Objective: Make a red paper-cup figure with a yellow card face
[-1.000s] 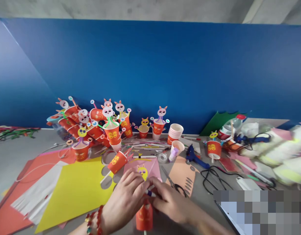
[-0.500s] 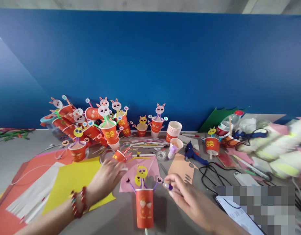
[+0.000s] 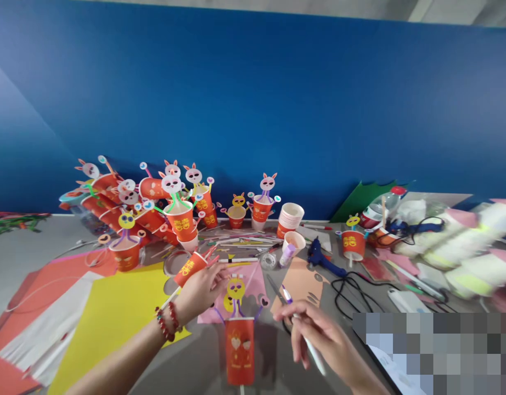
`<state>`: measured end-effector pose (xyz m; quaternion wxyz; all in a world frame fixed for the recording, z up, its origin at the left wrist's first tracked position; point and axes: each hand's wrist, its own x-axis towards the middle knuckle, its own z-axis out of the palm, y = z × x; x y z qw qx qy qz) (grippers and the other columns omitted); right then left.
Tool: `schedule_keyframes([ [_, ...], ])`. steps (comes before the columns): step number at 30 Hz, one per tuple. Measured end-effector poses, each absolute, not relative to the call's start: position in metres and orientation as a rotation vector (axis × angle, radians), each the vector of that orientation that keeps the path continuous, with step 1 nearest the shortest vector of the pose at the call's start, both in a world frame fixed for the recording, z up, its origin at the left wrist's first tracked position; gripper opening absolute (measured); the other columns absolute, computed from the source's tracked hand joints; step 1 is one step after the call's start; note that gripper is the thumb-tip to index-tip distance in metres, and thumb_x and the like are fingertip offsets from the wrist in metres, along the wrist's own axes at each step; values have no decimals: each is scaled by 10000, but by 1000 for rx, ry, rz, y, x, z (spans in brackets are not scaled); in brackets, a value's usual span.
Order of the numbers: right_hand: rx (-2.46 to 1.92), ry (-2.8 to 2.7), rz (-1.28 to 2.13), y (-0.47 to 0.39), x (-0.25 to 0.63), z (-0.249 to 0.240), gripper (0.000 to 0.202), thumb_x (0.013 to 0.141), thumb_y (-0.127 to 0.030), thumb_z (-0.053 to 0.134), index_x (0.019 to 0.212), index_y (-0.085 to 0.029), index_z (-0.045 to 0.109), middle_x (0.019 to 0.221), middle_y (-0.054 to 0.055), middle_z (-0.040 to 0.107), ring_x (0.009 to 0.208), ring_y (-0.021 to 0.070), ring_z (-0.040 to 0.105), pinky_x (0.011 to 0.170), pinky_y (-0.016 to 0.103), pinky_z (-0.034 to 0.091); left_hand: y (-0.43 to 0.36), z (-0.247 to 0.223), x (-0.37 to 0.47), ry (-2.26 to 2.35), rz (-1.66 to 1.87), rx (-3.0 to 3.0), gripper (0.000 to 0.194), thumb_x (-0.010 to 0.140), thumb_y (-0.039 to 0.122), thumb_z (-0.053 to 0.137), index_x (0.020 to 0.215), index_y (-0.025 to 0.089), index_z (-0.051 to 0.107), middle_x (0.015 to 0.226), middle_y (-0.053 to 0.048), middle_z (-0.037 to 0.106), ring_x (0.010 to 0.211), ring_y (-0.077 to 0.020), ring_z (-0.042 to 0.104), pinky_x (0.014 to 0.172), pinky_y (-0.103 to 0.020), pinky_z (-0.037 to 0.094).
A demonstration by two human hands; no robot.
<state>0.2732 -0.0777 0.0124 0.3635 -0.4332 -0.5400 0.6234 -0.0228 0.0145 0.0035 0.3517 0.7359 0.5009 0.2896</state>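
My right hand (image 3: 314,329) grips a white marker (image 3: 315,356) with a purple tip (image 3: 286,294), held slanting over the table with the tip pointing away. My left hand (image 3: 203,288) reaches over pink paper (image 3: 253,280), its fingers loosely apart. Just beyond its fingertips is a small white piece (image 3: 237,275), apart from the hand. Between my hands, a red paper cup (image 3: 240,351) carries a yellow animal face (image 3: 236,288) and purple pipe-cleaner arms ending in small discs. Near my left wrist, another red cup (image 3: 190,269) lies tilted with a stick in it.
Many decorated cups (image 3: 181,222) crowd the back left. Stacked plain cups (image 3: 291,216), a glue stick (image 3: 287,255), a tape roll (image 3: 269,260) and a blue glue gun (image 3: 319,253) lie farther back. Black cables (image 3: 347,296) coil at right. Yellow paper (image 3: 113,312) covers the left.
My left hand has moved right and forward, loosening from the small white thing it pinched. My right hand has drawn away from the cup's arm disc, turning the marker so its body shows.
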Motion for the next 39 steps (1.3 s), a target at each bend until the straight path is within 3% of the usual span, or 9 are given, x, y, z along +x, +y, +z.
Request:
schedule_keyframes([
  [4,-742,-1050,1771,-69,267,16,466,858,-608,538,1174,-266,556,1109,138,671,653,208,640,449,286,483,17,-6,-20,1172,770,1404,455,776,367,720,1198,218,639,949,-101,759,858,-294,705,699,-353,528],
  [6,-653,-980,1709,-60,259,10,422,846,-580,579,1145,-284,551,1021,105,690,668,199,610,499,285,480,21,-13,-18,1148,754,1329,452,788,400,704,1192,215,622,905,-90,758,797,-276,713,642,-345,529],
  [9,-765,-1069,1534,-47,245,0,279,904,-517,562,1007,-258,566,762,27,633,615,153,526,590,274,459,25,-24,-14,1085,732,1209,395,819,459,664,1120,206,625,912,-96,754,779,-258,725,636,-339,535],
  [11,-940,-1263,1388,-41,238,-5,321,952,-533,487,993,-232,589,683,1,552,605,142,485,591,258,433,25,-29,-13,1048,732,1153,391,827,488,654,1077,189,625,899,-108,755,765,-249,727,648,-333,530],
  [17,-1247,-1552,1133,-33,225,-13,333,976,-496,469,1070,-212,616,786,17,574,647,143,523,542,226,422,23,-33,-10,986,722,1116,412,795,522,701,945,144,637,829,-90,728,706,-190,683,619,-265,481],
  [24,-1188,-1441,1155,-24,217,-30,269,952,-467,539,990,-201,554,799,31,635,717,166,594,640,249,477,32,-36,-7,986,560,1195,457,774,594,678,815,139,666,676,-14,666,500,-92,487,467,-215,331],
  [32,-1178,-1415,1220,-22,216,-27,260,928,-460,576,961,-202,573,817,49,679,758,203,654,676,289,511,49,-37,1,954,378,1312,478,723,611,702,757,139,635,586,25,604,445,-63,348,420,-214,224],
  [35,-1181,-1424,1176,-23,220,-29,241,919,-437,590,946,-198,596,787,44,683,716,192,648,608,265,493,50,-38,3,943,362,1331,481,711,626,698,675,163,573,494,70,479,430,-68,329,408,-217,213],
  [39,-1236,-1493,903,-27,221,-39,187,931,-361,566,874,-189,614,704,13,622,539,122,528,453,208,364,48,-38,3,953,380,1328,476,725,620,688,644,186,509,469,90,410,425,-71,307,408,-222,195],
])
